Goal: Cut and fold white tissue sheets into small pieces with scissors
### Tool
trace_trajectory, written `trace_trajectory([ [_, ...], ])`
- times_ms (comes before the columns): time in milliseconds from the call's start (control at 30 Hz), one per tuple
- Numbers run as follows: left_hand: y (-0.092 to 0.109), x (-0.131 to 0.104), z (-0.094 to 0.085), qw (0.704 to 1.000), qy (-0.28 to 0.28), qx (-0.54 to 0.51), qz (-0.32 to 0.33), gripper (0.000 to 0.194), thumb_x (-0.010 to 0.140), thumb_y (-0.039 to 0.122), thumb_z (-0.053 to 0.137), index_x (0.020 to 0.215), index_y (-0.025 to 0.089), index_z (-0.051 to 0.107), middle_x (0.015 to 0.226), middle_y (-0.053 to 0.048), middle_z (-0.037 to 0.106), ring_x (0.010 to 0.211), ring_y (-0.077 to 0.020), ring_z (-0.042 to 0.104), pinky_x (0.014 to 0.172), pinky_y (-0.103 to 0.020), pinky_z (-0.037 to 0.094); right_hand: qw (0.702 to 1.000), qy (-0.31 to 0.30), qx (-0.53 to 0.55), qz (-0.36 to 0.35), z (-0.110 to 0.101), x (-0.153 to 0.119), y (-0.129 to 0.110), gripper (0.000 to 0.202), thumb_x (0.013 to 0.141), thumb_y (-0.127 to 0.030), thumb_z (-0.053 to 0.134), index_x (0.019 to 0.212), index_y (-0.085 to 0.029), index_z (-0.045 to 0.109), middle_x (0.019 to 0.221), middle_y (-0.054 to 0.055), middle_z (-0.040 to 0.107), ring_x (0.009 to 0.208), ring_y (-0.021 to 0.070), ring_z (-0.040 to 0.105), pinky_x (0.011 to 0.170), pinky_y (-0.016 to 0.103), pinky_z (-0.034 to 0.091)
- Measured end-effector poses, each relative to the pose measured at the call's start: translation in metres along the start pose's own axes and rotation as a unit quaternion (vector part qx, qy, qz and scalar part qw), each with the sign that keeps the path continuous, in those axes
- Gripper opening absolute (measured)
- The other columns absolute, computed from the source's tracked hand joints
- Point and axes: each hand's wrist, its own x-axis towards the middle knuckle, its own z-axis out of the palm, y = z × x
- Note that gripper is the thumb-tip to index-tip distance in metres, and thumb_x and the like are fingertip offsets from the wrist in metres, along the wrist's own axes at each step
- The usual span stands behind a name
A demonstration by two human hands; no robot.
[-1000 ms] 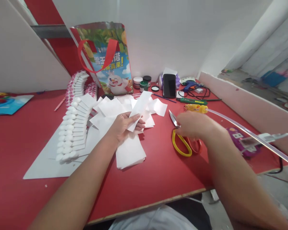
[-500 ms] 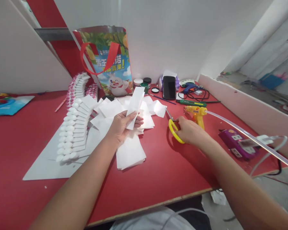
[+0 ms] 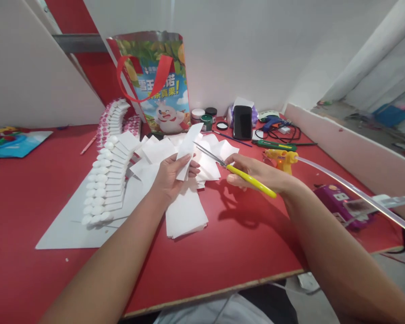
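Note:
My left hand (image 3: 175, 173) pinches a narrow folded strip of white paper (image 3: 190, 141), holding it up over a spread of loose white sheets (image 3: 158, 150). In my right hand (image 3: 253, 173) is a pair of scissors with yellow handles (image 3: 251, 179). Their metal blades point left, with the tips close to the paper strip; whether they touch it I cannot tell. Below my left hand lies a neat stack of white paper (image 3: 186, 213). Some right fingers are hidden behind the handles.
Left are rows of white oval-tipped sticks (image 3: 101, 180) on a grey-white board (image 3: 64, 225). Behind stand a printed bag (image 3: 162, 90), paint jars (image 3: 206, 120) and a phone (image 3: 242, 122). To the right are a yellow glue gun (image 3: 282, 158) and a purple power box (image 3: 340, 204).
My right hand has raised the scissors and turned them, bringing the blades left toward the paper strip. My left hand keeps its hold on the strip. The view has shifted slightly.

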Motion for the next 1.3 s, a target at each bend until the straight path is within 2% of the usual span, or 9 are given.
trace_trajectory([
  [100,0.000,0.001,-0.001,1.000,-0.012,-0.011,-0.006,0.031,0.066,0.026,0.088,0.088,0.010,0.073,0.063,-0.002,0.072,0.052,-0.0110,0.066,0.053,-0.020,0.052,0.997,-0.049,0.052,-0.007,0.000,-0.001,0.008,0.057,0.073,-0.064,0.075,0.104,-0.019,0.058,0.081,-0.001,0.058,0.065,0.0123,0.050,0.058,0.026,0.037],
  [233,0.000,0.002,-0.002,1.000,-0.006,-0.020,0.003,0.029,0.069,0.025,0.085,0.091,0.011,0.074,0.063,-0.001,0.071,0.053,-0.0105,0.066,0.053,-0.019,0.051,0.995,-0.066,0.079,0.008,0.000,-0.007,0.013,0.055,0.076,-0.061,0.075,0.106,-0.019,0.055,0.083,-0.001,0.056,0.064,0.0111,0.047,0.056,0.025,0.035],
  [333,0.001,0.000,-0.002,1.000,-0.007,-0.014,0.001,0.028,0.069,0.026,0.085,0.090,0.012,0.074,0.063,-0.001,0.071,0.053,-0.0110,0.066,0.053,-0.020,0.051,0.995,-0.061,0.084,0.003,0.001,-0.007,0.014,0.052,0.077,-0.058,0.075,0.105,-0.019,0.056,0.087,0.000,0.057,0.067,0.0116,0.048,0.058,0.025,0.035],
  [500,0.001,-0.004,0.002,0.997,-0.054,0.037,-0.047,0.026,0.067,0.027,0.087,0.081,0.010,0.073,0.064,-0.005,0.073,0.049,-0.0130,0.065,0.052,-0.023,0.052,0.995,-0.071,0.063,-0.021,0.004,-0.002,0.014,0.053,0.074,-0.060,0.077,0.102,-0.019,0.056,0.082,-0.002,0.054,0.070,0.0130,0.047,0.061,0.026,0.034],
  [633,0.000,-0.004,0.001,0.992,-0.080,0.067,-0.077,0.031,0.067,0.031,0.088,0.084,0.010,0.073,0.065,-0.007,0.073,0.049,-0.0148,0.066,0.051,-0.025,0.051,0.995,-0.068,0.073,-0.013,0.007,-0.001,0.014,0.056,0.073,-0.062,0.077,0.101,-0.019,0.055,0.081,-0.003,0.051,0.070,0.0126,0.044,0.061,0.026,0.033],
  [867,0.001,-0.003,0.000,0.991,-0.086,0.058,-0.080,0.033,0.066,0.031,0.090,0.086,0.009,0.074,0.064,-0.007,0.074,0.049,-0.0139,0.066,0.051,-0.023,0.051,0.993,-0.065,0.102,-0.010,0.009,-0.002,0.014,0.055,0.073,-0.060,0.079,0.100,-0.019,0.056,0.079,-0.004,0.051,0.068,0.0116,0.043,0.060,0.025,0.032],
  [1133,-0.002,-0.002,-0.002,0.991,-0.087,0.068,-0.077,0.033,0.067,0.034,0.090,0.083,0.011,0.073,0.066,-0.006,0.074,0.051,-0.0146,0.067,0.053,-0.024,0.053,0.988,-0.048,0.140,0.041,0.015,-0.001,0.007,0.054,0.069,-0.060,0.082,0.093,-0.019,0.056,0.062,-0.009,0.047,0.052,0.0075,0.037,0.050,0.024,0.027],
  [1300,-0.001,-0.002,-0.002,0.991,-0.085,0.059,-0.080,0.030,0.067,0.032,0.089,0.082,0.011,0.073,0.065,-0.006,0.074,0.050,-0.0143,0.067,0.052,-0.024,0.052,0.987,-0.038,0.151,0.044,0.017,0.000,0.007,0.051,0.067,-0.055,0.085,0.091,-0.019,0.058,0.061,-0.008,0.050,0.049,0.0068,0.040,0.047,0.023,0.026],
])
